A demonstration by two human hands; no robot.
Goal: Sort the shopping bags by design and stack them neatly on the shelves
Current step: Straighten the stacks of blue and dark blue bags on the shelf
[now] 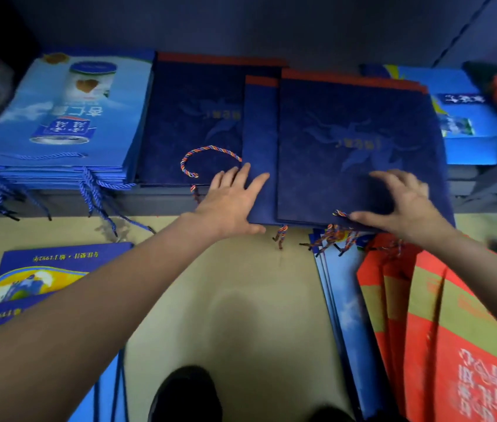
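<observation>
A dark navy shopping bag with an orange top band lies flat at centre right of the frame, on the shelf edge over a matching navy stack. The right hand grips its near edge, fingers curled. The left hand presses flat, fingers spread, on its left side. A light-blue bag stack sits upper left; red bags lie lower right on the floor.

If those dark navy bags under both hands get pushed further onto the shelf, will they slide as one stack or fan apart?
The dark navy bags look flat and fairly stiff, so they would probably slide rather than crumple. They already sit offset, so further fanning seems likely unless the left hand and right hand square the edges. The twisted cord handles dangling off the front may snag.
</observation>
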